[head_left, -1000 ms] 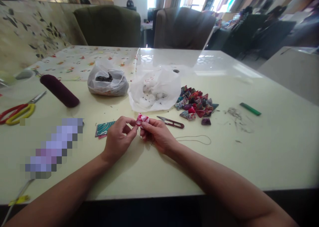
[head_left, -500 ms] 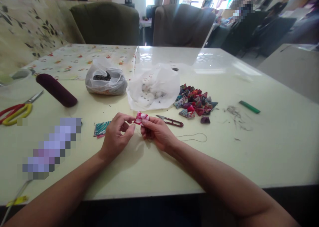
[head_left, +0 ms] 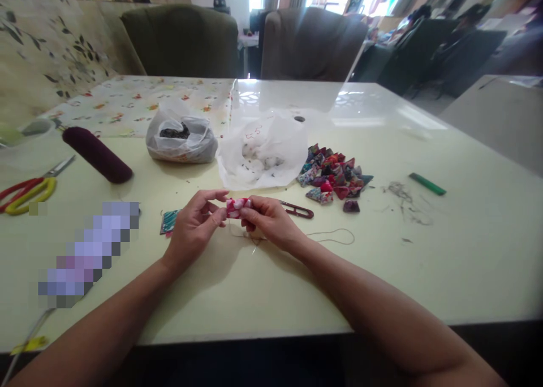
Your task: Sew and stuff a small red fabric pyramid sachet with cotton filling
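Note:
A small red-and-white patterned fabric piece (head_left: pixel 238 207) is stretched between my two hands above the table. My left hand (head_left: pixel 198 220) pinches its left edge with the thumb, the index finger extended above. My right hand (head_left: pixel 271 220) grips its right side between thumb and fingers. A thin thread (head_left: pixel 335 234) hangs from the cloth and loops on the table beyond my right wrist. Partly behind my right hand lie thread snips (head_left: pixel 299 210). Folded teal patterned cloth (head_left: pixel 169 221) shows beside my left hand, partly covered by it.
Several stuffed fabric triangles (head_left: pixel 335 175) are heaped right of centre. Behind my hands stand a white bag with stuffing (head_left: pixel 263 155) and a plastic bag (head_left: pixel 181 143). Red-yellow scissors (head_left: pixel 31 194) and a dark purple cylinder (head_left: pixel 97 155) lie left; a green strip (head_left: pixel 427 184) and thread scraps (head_left: pixel 403 197) right.
The fabric piece has turned and now lies flatter, drawn out between both hands. My left fingers have come onto its left edge. My right hand now covers the snips' blades.

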`<act>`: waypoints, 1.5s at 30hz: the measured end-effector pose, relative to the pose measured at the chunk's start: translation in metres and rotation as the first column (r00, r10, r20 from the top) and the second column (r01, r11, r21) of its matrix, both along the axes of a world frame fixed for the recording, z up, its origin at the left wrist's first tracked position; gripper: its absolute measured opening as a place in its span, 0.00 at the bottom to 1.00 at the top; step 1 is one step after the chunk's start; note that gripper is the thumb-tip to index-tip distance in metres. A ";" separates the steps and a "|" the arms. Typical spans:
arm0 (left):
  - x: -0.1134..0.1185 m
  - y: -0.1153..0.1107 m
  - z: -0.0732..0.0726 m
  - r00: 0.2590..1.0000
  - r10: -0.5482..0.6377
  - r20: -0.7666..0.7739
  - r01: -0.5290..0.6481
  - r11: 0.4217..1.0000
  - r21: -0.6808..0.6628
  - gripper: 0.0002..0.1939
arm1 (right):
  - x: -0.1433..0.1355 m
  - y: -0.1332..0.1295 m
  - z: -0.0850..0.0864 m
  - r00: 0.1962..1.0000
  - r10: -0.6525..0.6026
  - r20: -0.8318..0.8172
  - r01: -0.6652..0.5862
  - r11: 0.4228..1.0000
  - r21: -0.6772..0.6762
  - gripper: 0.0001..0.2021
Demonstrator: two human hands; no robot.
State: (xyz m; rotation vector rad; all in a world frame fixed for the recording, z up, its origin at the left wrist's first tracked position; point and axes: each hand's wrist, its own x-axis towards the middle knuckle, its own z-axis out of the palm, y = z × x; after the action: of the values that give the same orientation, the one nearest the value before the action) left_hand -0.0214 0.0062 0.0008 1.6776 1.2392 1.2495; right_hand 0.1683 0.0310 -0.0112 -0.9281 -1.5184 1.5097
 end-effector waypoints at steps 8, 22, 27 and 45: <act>0.001 -0.001 0.003 0.998 -0.029 -0.061 0.032 0.998 0.051 0.05 | 0.000 -0.005 0.002 0.997 0.070 -0.042 -0.071 0.997 -0.030 0.17; 0.005 -0.002 0.000 0.997 0.066 -0.031 -0.061 0.989 0.135 0.06 | -0.002 -0.006 0.002 0.998 -0.040 -0.050 0.041 0.999 0.027 0.16; 0.005 -0.001 -0.002 0.996 0.091 0.017 -0.092 0.995 0.030 0.07 | -0.002 -0.006 0.003 0.998 -0.058 -0.014 0.059 0.997 0.058 0.16; -0.001 0.007 -0.008 0.971 0.023 0.237 0.020 0.984 -0.175 0.09 | 0.007 0.003 0.002 0.963 -0.021 -0.269 -0.027 0.984 -0.174 0.20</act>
State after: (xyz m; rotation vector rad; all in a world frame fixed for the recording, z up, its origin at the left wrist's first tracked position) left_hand -0.0220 0.0130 -0.0077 1.3568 1.1677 1.2611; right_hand 0.1748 0.0341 -0.0094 -0.7802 -1.2057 1.7179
